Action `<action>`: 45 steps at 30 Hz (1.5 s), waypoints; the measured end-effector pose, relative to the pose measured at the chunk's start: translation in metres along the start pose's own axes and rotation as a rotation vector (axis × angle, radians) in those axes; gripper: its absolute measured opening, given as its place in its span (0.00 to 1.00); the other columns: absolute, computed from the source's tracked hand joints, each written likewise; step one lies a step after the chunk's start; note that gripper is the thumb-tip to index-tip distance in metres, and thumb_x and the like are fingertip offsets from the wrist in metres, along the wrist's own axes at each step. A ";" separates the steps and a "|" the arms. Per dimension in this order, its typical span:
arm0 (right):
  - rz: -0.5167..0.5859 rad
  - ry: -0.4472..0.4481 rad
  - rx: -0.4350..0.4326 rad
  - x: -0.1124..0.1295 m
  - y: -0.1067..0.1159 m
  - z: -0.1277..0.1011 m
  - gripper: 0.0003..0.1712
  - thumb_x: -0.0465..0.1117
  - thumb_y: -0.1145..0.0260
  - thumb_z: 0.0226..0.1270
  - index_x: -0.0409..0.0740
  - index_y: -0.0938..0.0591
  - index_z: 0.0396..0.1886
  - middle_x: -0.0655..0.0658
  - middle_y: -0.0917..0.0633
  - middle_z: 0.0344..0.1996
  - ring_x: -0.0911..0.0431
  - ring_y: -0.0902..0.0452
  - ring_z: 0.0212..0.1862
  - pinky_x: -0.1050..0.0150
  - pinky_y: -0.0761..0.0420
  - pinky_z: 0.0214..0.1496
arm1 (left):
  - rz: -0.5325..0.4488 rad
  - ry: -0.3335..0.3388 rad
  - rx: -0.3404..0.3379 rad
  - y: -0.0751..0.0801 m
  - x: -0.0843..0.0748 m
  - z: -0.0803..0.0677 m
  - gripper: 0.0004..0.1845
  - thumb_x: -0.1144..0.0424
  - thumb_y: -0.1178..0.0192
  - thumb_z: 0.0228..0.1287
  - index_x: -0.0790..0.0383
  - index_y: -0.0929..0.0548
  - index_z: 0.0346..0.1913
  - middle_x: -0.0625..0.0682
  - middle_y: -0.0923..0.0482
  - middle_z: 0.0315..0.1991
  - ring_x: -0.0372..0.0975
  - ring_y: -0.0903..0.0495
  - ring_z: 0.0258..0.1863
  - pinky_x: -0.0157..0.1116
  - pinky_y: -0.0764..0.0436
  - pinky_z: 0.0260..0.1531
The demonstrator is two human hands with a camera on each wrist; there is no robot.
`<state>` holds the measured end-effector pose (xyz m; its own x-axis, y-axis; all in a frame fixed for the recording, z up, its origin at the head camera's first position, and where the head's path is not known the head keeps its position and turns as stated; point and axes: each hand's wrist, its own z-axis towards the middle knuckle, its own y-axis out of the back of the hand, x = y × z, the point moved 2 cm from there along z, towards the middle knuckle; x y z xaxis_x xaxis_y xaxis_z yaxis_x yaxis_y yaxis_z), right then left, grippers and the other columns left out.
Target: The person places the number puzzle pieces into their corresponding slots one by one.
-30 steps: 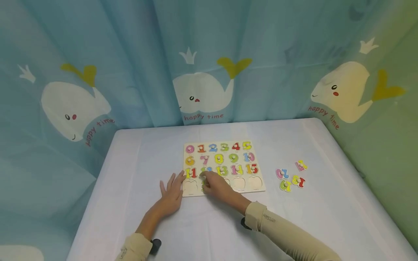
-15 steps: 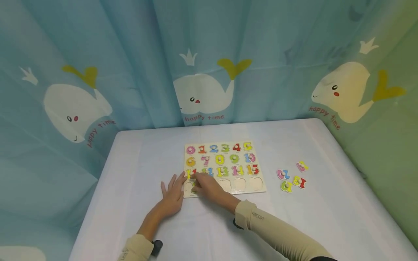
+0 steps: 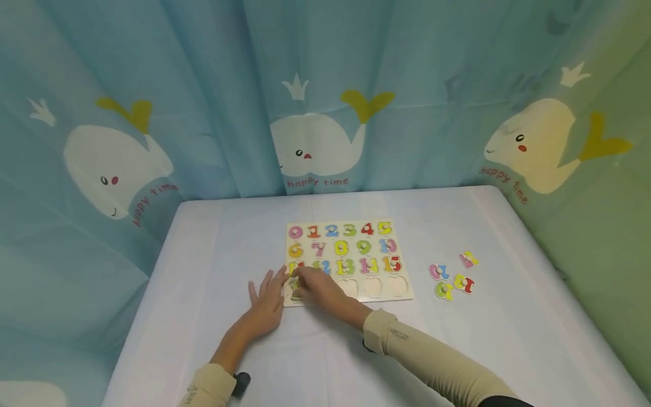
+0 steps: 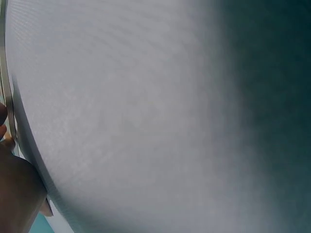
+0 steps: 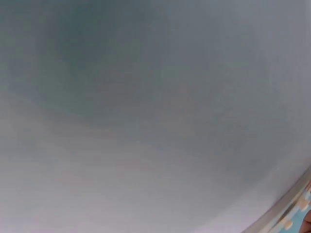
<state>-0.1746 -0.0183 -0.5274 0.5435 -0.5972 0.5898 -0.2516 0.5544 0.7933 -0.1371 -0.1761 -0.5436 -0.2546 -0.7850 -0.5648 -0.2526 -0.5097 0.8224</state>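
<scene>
A wooden number puzzle board [image 3: 381, 296] lies on the table, its upper rows filled with knobbed coloured numbers. In the head view my right hand [image 3: 325, 291] pinches a yellow-green number puzzle piece [image 3: 295, 292] over the leftmost recess of the bottom row. The fingers cover part of the piece, hiding its digits. My left hand [image 3: 268, 305] rests at the board's left edge, fingers spread, fingertips right at the rim. At the left side of the left wrist view, part of the hand [image 4: 19, 194] shows; the right wrist view is mostly blurred white cloth.
Several loose number pieces lie right of the board: a pink-and-blue one [image 3: 439, 272], a yellow-and-pink one [image 3: 468, 259], a yellow-and-red one [image 3: 464, 284] and a green-and-yellow one [image 3: 444, 290]. A whale-print curtain [image 3: 218, 141] hangs behind the white-covered table [image 3: 218, 237].
My right hand has moved left along the bottom row with the number puzzle piece, from about the second recess to the leftmost one. The left hand stays at the board's edge.
</scene>
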 end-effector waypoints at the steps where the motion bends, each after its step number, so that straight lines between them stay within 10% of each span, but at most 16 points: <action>1: 0.015 0.002 0.009 0.000 -0.001 0.001 0.20 0.38 0.29 0.56 0.41 0.24 0.47 0.53 0.24 0.27 0.62 0.31 0.30 0.72 0.28 0.35 | -0.004 -0.005 -0.004 0.000 -0.001 0.001 0.27 0.70 0.57 0.68 0.64 0.43 0.70 0.57 0.54 0.73 0.57 0.61 0.71 0.64 0.76 0.56; 10: 0.013 -0.132 -0.026 -0.010 -0.004 0.002 0.20 0.40 0.27 0.53 0.44 0.22 0.45 0.56 0.27 0.23 0.63 0.33 0.28 0.72 0.30 0.31 | -0.009 -0.071 -0.006 0.000 -0.010 0.009 0.27 0.70 0.57 0.68 0.62 0.43 0.70 0.58 0.54 0.73 0.58 0.61 0.70 0.65 0.76 0.55; 23: 0.165 -0.203 0.024 -0.013 0.000 -0.013 0.23 0.41 0.28 0.56 0.40 0.23 0.50 0.52 0.22 0.33 0.62 0.28 0.35 0.70 0.26 0.40 | 0.003 0.018 0.030 -0.010 -0.003 0.005 0.27 0.69 0.55 0.67 0.63 0.41 0.69 0.57 0.54 0.73 0.58 0.62 0.70 0.65 0.77 0.56; 32: 0.210 -0.315 -0.255 -0.078 0.071 -0.079 0.14 0.36 0.33 0.61 0.36 0.20 0.45 0.47 0.17 0.33 0.55 0.21 0.37 0.62 0.21 0.40 | 0.022 0.062 0.025 -0.002 -0.006 -0.001 0.28 0.65 0.53 0.68 0.64 0.42 0.70 0.57 0.55 0.74 0.55 0.64 0.71 0.63 0.77 0.57; 45: -0.119 -0.415 -0.404 -0.162 0.170 -0.205 0.09 0.30 0.39 0.63 0.32 0.20 0.43 0.41 0.18 0.33 0.48 0.24 0.34 0.56 0.26 0.32 | 0.022 0.051 0.000 -0.003 -0.006 0.001 0.28 0.66 0.53 0.67 0.64 0.41 0.69 0.57 0.54 0.73 0.56 0.62 0.71 0.64 0.77 0.57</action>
<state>-0.1417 0.2914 -0.5195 0.1701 -0.8006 0.5746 0.1612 0.5979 0.7852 -0.1361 -0.1693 -0.5427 -0.2121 -0.8130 -0.5422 -0.2476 -0.4921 0.8346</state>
